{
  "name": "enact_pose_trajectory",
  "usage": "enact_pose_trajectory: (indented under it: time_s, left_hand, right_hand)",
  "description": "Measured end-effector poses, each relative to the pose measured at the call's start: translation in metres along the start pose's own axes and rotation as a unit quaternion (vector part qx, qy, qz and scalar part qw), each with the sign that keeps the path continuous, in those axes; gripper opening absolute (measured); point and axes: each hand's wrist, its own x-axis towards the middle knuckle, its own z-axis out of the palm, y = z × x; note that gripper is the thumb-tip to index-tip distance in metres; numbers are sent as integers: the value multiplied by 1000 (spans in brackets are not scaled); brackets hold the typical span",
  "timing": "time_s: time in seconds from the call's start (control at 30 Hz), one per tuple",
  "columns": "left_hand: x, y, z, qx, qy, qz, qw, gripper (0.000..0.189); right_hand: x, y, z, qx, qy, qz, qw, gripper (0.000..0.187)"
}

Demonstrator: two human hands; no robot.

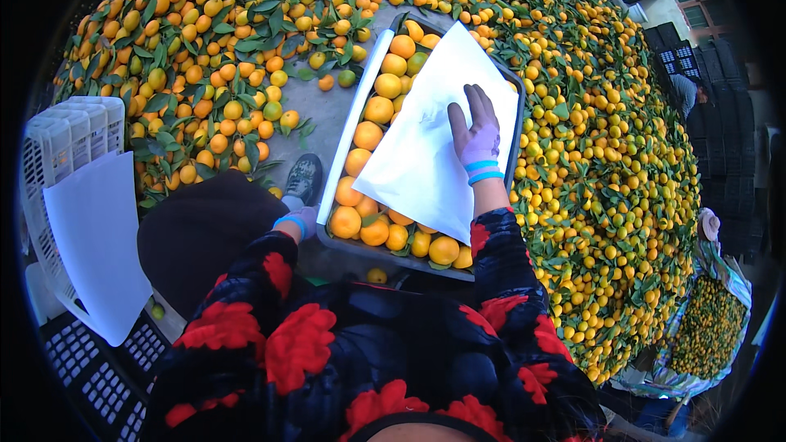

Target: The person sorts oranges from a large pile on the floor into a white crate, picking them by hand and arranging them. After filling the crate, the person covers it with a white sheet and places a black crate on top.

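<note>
A dark plastic crate (pixel 399 261) full of orange citrus fruit (pixel 379 109) lies before me, with a white strip along its left side. A white paper sheet (pixel 430 135) lies aslant over the fruit. My right hand (pixel 479 129), in a purple and grey glove, rests on the sheet with its fingers extended, partly apart. My left hand (pixel 301 222), gloved too, is at the crate's lower left corner; its fingers are mostly hidden, so its grip is unclear.
Heaps of leafy citrus fruit (pixel 602 166) surround the crate. At left, white paper (pixel 98 245) leans on a white plastic basket (pixel 73 135), above black crates (pixel 104 374). A woven sack (pixel 731 368) of small fruit stands at lower right. Another person (pixel 684 93) is at far right.
</note>
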Motion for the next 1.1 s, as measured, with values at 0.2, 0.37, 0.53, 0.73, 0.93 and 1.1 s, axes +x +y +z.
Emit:
enact_pose_trajectory:
  time_s: [0.2, 0.37, 0.53, 0.73, 0.93, 1.1]
  left_hand:
    - [48, -24, 24, -430, 66, 90, 896, 46]
    - [57, -11, 26, -764, 71, 46, 640, 45]
    - [54, 0, 14, -901, 100, 84, 413, 43]
    - [36, -24, -14, -935, 82, 90, 333, 40]
    - [-12, 1, -55, -921, 68, 141, 356, 51]
    - [-49, 29, -95, -831, -51, 424, 356, 51]
  right_hand:
    - [-3, 9, 52, -187, -189, 18, 964, 69]
    - [-9, 16, 63, -170, -138, -9, 976, 69]
    - [-4, 13, 54, -133, -144, 8, 981, 67]
    - [-40, -18, 41, -72, -127, -35, 989, 59]
    - [-63, -30, 35, -104, -213, -23, 971, 55]
    - [-77, -39, 37, -105, -179, -55, 977, 51]
